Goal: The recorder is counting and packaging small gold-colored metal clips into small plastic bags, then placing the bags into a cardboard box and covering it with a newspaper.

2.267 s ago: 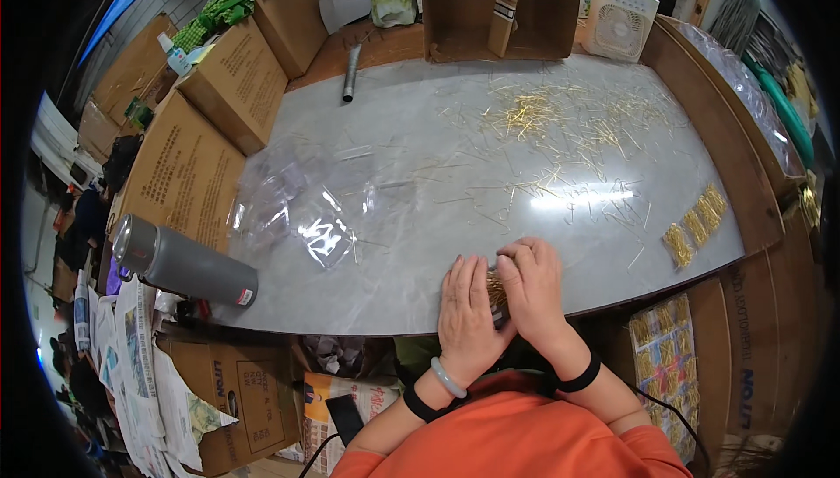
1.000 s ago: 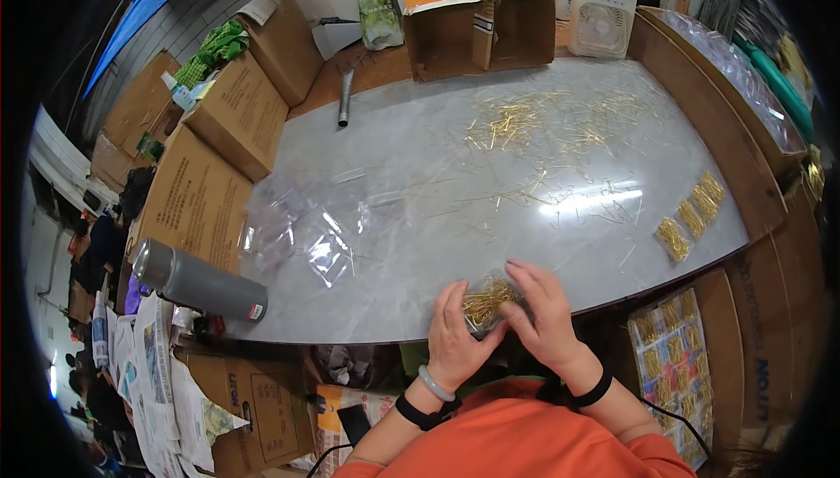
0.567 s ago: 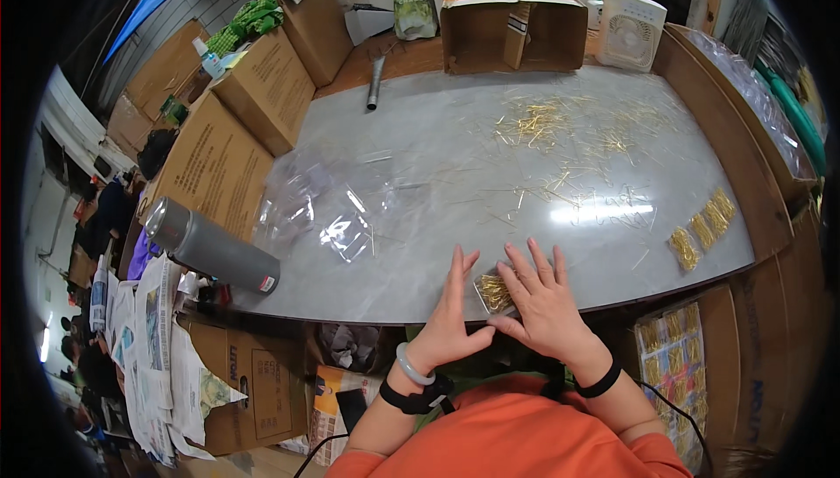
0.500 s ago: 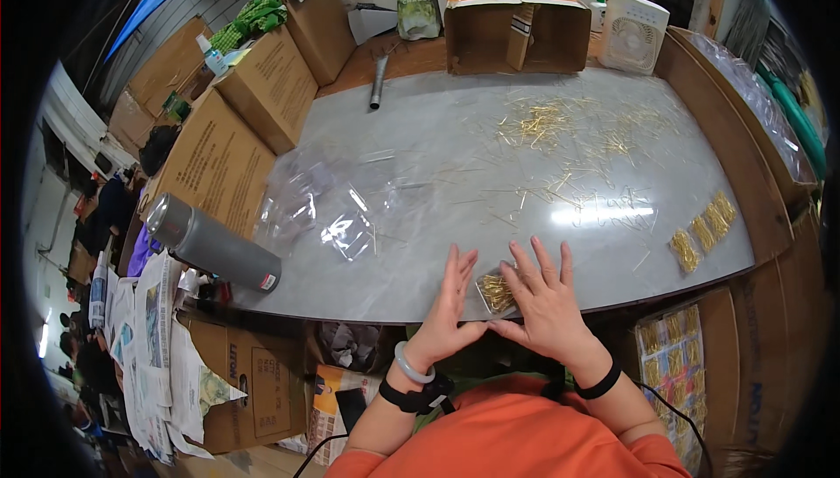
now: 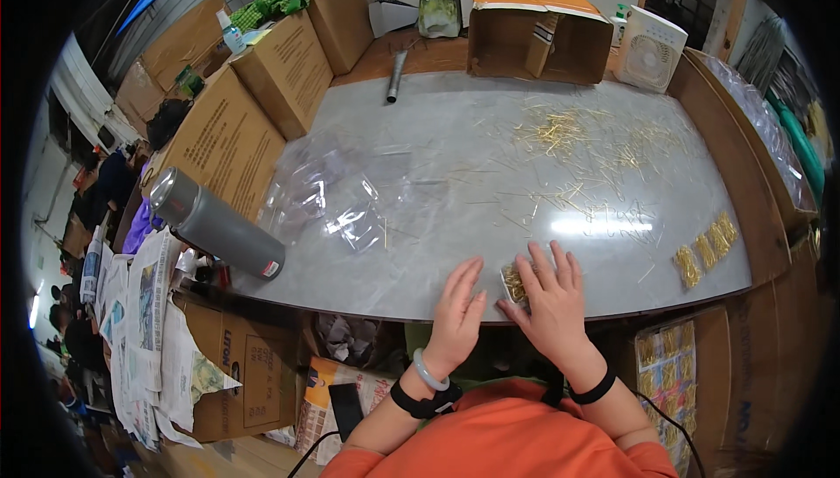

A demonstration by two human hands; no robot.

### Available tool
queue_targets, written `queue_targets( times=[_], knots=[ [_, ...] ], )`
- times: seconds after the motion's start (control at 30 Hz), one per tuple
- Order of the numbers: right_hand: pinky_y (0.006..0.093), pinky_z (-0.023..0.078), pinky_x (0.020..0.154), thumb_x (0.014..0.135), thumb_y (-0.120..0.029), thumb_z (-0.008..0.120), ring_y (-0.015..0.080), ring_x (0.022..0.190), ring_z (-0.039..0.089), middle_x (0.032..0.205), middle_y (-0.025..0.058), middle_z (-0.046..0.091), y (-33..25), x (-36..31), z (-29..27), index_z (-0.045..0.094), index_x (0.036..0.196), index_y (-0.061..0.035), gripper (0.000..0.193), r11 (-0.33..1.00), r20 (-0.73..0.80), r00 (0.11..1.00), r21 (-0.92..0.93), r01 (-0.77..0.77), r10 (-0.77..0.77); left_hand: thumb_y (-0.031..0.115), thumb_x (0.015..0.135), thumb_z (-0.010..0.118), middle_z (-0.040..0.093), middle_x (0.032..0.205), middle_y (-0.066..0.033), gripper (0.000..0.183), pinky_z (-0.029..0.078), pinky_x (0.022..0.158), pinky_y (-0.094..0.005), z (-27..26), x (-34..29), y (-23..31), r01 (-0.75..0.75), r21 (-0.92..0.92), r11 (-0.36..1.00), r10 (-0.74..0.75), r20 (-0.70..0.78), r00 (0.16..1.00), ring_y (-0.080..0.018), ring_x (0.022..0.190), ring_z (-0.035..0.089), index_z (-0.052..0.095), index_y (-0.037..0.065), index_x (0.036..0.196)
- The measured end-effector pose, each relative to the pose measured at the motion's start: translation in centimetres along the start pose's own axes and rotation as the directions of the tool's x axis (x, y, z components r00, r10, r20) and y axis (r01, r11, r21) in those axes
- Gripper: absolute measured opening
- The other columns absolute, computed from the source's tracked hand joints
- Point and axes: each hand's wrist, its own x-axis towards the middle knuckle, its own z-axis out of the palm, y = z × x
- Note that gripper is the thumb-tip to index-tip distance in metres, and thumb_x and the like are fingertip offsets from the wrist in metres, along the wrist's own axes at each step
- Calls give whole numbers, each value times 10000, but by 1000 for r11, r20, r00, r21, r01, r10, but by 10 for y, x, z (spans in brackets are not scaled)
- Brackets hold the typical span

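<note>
Gold wire bundle is lying near the front edge of the counter, partly under the right hand, which is resting with fingers spread; the left hand is curving loosely beside it, pinching nothing visible. Uneven pressing could be scattering the wires or nudging them overboard. Farther out, a grey bottle is carrying a small label, cardboard boxes dark printing.
</note>
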Motion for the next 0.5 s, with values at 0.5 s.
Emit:
queue_targets(
  times=[0.5],
  knots=[
    [552, 249, 1182, 756, -235, 804, 411, 1436, 323, 1543, 222, 341, 21, -4, 7, 342, 1488, -10, 895, 959, 113, 994, 281, -39, 7, 105, 964, 552, 426, 1489, -227, 418, 346, 1128, -472, 16, 11, 15, -264, 598, 757, 130, 257, 958, -431, 1384, 380, 523, -65, 1345]
  ],
)
